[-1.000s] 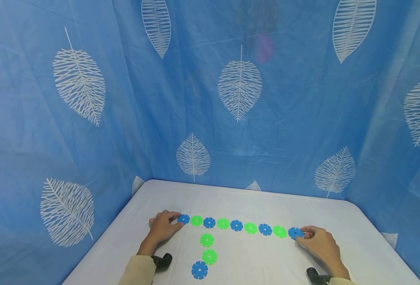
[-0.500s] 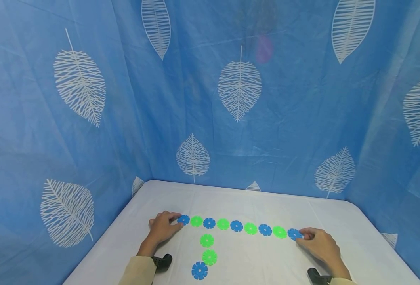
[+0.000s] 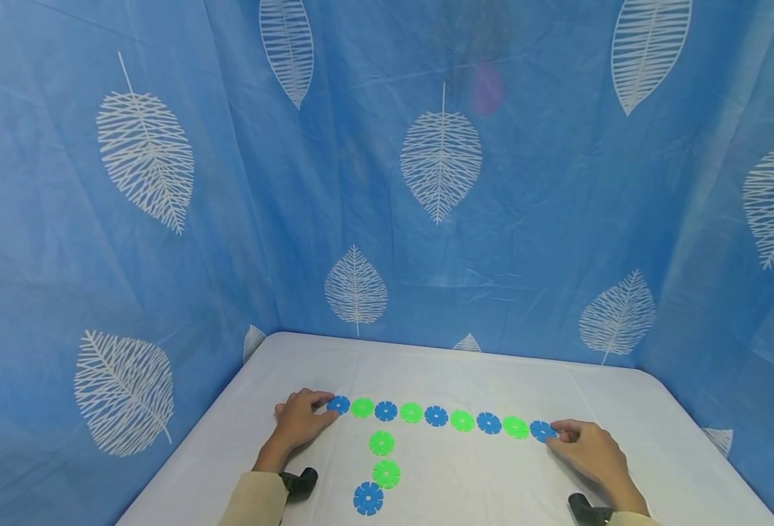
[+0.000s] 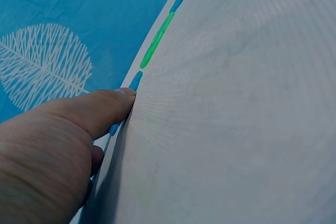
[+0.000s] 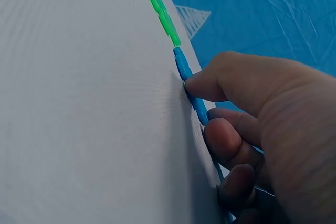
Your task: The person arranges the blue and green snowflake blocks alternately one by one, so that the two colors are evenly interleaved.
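A long row of notched snowflake-shaped plastic discs, blue and green by turns, runs across the white table. At its left end lies a blue disc (image 3: 339, 405), pinched at the edge between the thumb and index finger of my left hand (image 3: 300, 419). In the left wrist view the thumb presses on this disc near the tabletop. My right hand (image 3: 592, 451) pinches the blue disc (image 3: 542, 431) at the other end, its remaining fingers curled beneath the palm. Beside that disc, nearly touching, is a green disc (image 3: 515, 427). Another green disc (image 3: 362, 408) neighbours the left-hand one.
Nearer me, below the row's left part, lie two green discs, one upper (image 3: 381, 443) and one lower (image 3: 386, 474), and a loose blue disc (image 3: 368, 499). A blue curtain (image 3: 531, 241) with white leaf prints surrounds the white table (image 3: 479, 482) at the back and sides.
The right hand's blue disc has slid slightly left, closer to the green disc beside it. The left hand and the other discs have stayed in place.
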